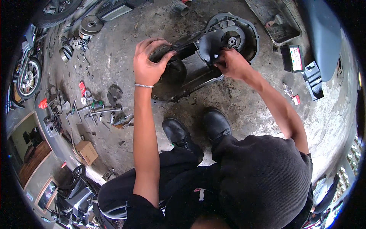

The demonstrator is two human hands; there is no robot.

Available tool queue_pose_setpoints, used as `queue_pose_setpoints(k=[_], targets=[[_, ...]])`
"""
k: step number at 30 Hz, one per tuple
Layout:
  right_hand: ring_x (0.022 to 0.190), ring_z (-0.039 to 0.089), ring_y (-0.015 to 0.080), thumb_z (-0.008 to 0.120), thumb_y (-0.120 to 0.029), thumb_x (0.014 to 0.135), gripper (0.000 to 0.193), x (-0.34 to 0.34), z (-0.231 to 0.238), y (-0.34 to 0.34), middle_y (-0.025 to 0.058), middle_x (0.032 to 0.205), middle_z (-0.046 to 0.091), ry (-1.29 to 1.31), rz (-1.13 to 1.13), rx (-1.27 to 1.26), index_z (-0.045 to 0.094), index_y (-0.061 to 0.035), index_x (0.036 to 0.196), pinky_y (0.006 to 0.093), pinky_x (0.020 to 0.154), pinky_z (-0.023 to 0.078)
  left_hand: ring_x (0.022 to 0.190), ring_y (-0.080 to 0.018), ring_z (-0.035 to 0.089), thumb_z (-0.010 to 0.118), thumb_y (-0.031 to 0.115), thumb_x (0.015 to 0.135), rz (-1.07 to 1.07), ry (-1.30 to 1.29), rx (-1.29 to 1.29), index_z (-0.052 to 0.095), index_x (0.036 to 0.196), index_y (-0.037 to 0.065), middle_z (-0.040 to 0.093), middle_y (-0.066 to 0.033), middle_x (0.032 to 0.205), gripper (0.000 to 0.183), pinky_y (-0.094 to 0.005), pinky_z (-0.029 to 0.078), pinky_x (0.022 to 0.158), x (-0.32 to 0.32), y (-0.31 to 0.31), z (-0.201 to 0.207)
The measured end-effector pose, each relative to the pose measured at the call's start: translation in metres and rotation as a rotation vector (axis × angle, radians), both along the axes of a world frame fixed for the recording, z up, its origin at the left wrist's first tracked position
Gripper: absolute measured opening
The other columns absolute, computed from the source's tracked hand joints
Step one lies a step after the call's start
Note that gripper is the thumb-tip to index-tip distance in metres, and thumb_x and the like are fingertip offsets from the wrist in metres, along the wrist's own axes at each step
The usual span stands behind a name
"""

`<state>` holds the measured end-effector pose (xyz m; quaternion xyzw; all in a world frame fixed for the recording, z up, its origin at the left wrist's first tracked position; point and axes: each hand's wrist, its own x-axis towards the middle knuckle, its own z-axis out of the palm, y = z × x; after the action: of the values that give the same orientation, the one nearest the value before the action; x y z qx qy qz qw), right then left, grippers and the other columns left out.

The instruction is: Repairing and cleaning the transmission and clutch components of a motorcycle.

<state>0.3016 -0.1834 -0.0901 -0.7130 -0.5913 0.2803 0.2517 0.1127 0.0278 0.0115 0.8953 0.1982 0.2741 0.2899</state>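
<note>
A long grey metal engine casing [196,65] lies on the floor in front of my boots, its hollow side up. At its left end, my left hand [150,63] is wrapped round the dark upper rim, thumb on the inner side and fingers over the outside. Toward the right end, my right hand [234,65] reaches into the hollow with its fingers pinched together. A small dark piece with a bright glint shows at those fingertips, too small to name. Just beyond them sits a round hub [231,41] inside the casing.
Hand tools [101,110] and loose parts lie at the left. A pulley [91,26] stands at the far left, near motorcycle wheels. A metal tray [280,28], a black battery [292,58] and a dark seat [320,38] are at the right. My boots [177,131] stand close to the casing.
</note>
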Motion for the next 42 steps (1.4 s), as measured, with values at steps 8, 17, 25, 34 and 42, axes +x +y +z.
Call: queue_pose_setpoints(k=[8, 17, 25, 34, 42], targets=[[0.057, 0.049, 0.0231, 0.067, -0.009, 0.079, 0.012, -0.002, 0.024, -0.001, 0.009, 0.069, 0.063, 0.139, -0.059, -0.183, 0.071, 0.001, 0.083, 0.0315, 0.058, 0.043, 0.093, -0.0217, 0.057, 0.078, 0.009, 0.068, -0.011, 0.016, 0.013, 0.07, 0.088, 0.009, 0.067, -0.0015, 0.098, 0.021, -0.0329, 0.046, 0.084, -0.001, 0.001, 0.003], [0.061, 0.045, 0.007, 0.069, -0.017, 0.087, 0.022, -0.013, 0.104, -0.027, 0.0005, 0.07, 0.061, 0.837, -0.536, -0.043, 0.069, 0.0047, 0.088, 0.0208, 0.055, 0.034, 0.081, -0.0215, 0.056, 0.065, 0.012, 0.081, -0.1, -0.087, -0.052, 0.066, 0.09, 0.002, 0.066, -0.0068, 0.09, 0.013, -0.0316, 0.045, 0.076, 0.014, -0.04, 0.03], [0.065, 0.05, 0.0129, 0.071, -0.015, 0.082, 0.015, -0.022, 0.133, -0.028, 0.004, 0.075, 0.063, 0.485, -0.444, 0.224, 0.072, -0.0007, 0.085, 0.0259, 0.062, 0.038, 0.069, -0.014, 0.059, 0.037, 0.04, 0.103, -0.112, 0.228, -1.102, 0.066, 0.093, -0.001, 0.068, -0.006, 0.083, 0.051, -0.0249, 0.045, 0.066, 0.026, -0.086, 0.025], [0.076, 0.046, 0.0204, 0.075, -0.007, 0.071, 0.015, -0.008, 0.132, -0.028, 0.0036, 0.077, 0.057, -0.081, -0.17, 0.359, 0.075, -0.0088, 0.086, 0.0314, 0.075, 0.036, 0.07, -0.0165, 0.065, 0.03, 0.051, 0.102, -0.088, 0.244, -1.376, 0.068, 0.089, -0.002, 0.07, -0.0108, 0.079, 0.067, -0.025, 0.05, 0.07, 0.028, -0.087, 0.032], [0.079, 0.046, 0.0197, 0.074, -0.011, 0.072, 0.014, 0.001, 0.141, -0.037, 0.0025, 0.08, 0.058, -0.226, -0.188, 0.412, 0.074, -0.0096, 0.086, 0.0308, 0.078, 0.036, 0.08, -0.0183, 0.067, 0.052, 0.04, 0.098, -0.178, 0.282, -1.367, 0.07, 0.097, -0.001, 0.07, -0.0119, 0.089, 0.045, -0.027, 0.05, 0.076, 0.021, -0.043, 0.063]])
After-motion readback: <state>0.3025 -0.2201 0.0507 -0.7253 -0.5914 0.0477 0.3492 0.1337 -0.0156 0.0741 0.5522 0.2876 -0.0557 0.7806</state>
